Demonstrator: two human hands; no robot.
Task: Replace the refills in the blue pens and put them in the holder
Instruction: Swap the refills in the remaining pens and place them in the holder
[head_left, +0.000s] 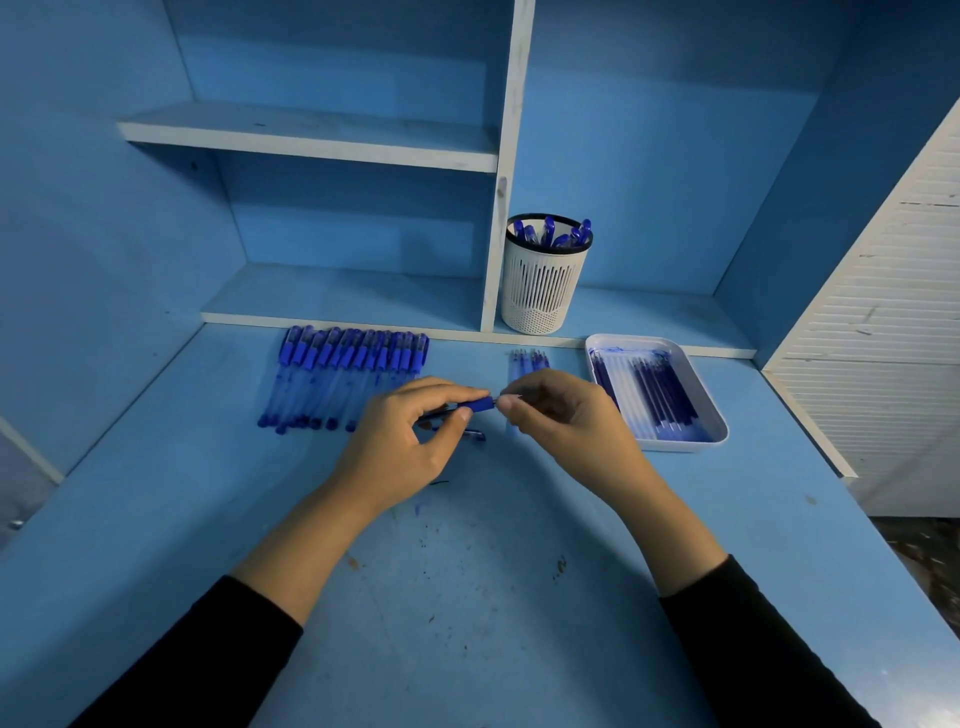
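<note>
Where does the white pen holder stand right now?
In the head view, the white pen holder stands right of centre on the low back shelf, beside the white divider, behind and left of the tray.

One holder far; one tray right; roughly a dozen pens left; one held pen; two hands: left hand, right hand.

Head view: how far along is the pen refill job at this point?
Done: several pens stand in the white holder. In hand: the left hand grips one pen while the right hand pinches its end; which part it works on is unclear. Left: a long row of pens lies on the desk, and the tray holds many refills.
</note>
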